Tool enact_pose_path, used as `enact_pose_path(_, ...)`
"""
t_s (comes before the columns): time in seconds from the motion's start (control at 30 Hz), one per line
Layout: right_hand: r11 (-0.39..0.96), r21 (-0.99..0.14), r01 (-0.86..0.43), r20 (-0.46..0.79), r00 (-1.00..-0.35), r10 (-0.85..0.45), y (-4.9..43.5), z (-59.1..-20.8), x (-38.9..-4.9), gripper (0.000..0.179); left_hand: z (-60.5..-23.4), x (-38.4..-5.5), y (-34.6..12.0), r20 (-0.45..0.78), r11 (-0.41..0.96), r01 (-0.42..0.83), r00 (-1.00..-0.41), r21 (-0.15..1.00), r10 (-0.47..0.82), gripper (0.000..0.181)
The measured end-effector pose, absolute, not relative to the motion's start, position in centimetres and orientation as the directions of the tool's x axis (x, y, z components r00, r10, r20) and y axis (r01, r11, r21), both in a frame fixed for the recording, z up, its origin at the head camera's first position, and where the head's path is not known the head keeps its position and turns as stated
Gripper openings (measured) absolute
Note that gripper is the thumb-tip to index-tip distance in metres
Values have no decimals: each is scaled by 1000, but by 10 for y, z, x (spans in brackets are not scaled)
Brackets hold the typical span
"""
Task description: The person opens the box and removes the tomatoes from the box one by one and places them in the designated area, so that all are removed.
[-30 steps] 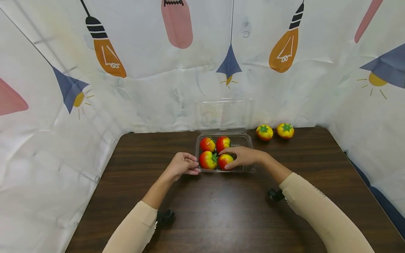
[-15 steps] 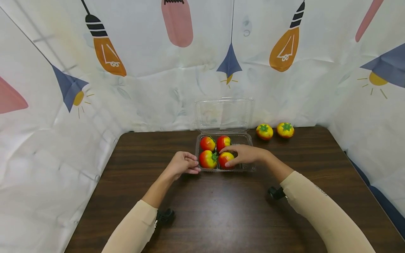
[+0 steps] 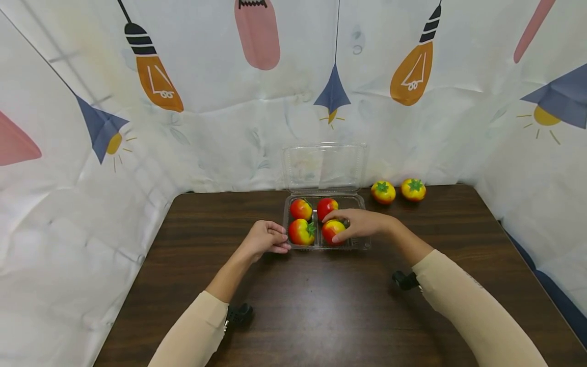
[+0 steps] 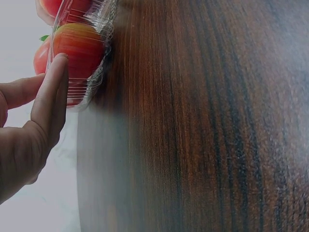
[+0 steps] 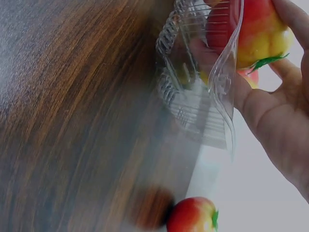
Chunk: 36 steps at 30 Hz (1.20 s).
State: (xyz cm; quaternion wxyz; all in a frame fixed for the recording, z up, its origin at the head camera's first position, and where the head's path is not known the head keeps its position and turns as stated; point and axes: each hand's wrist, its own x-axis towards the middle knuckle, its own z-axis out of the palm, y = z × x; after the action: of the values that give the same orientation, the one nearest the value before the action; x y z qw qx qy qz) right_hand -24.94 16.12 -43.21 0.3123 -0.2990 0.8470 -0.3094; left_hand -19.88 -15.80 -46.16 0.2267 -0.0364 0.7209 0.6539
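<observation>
Fruit [image 3: 327, 232], red and yellow, in the front part of the clear box [image 3: 351, 205], held between thumb and curled fingers of right hand [image 3: 364, 223]. Left hand [image 3: 265, 237] at the box's left edge, one finger nearly straight against the plastic; thumb pinching the rim or only near it, cannot tell. Front left fruit [image 3: 300, 233], back left fruit [image 3: 300, 209] and back fruit [image 3: 327, 206] also inside. Lid [image 3: 326, 166] standing up behind, near the curtain [image 3: 229, 137]. Two loose fruits [image 3: 383, 192] right of the box, by the back edge of the table [image 3: 312, 306]. Wide room in front and to both sides. Held fruit partly covered by fingers. Right thumb blurry through plastic; one loose fruit cut off at the bottom of the right wrist view.
</observation>
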Motion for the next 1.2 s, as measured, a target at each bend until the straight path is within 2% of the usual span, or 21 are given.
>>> enact_pose_path(0.33, 607, -717, -342, -309, -625, -717, 169, -428, -247, 61, -463, -200, -159, -372, 151, -343, -893, 927, 254, 22)
enact_pose_path(0.67, 581, -723, -374, -242, -650, -720, 181, -424, -241, 62, -463, -199, -158, -375, 144, -349, -893, 926, 248, 21)
enact_pose_path(1.03, 528, -783, -329, -157, -717, -679, 198, -418, -230, 67, -463, -199, -157, -366, 139, -341, -895, 930, 253, 24)
enact_pose_path(1.2, 553, -773, -312, -131, -774, -620, 204, -416, -225, 74, -462, -199, -158, -374, 146, -347, -894, 926, 246, 23)
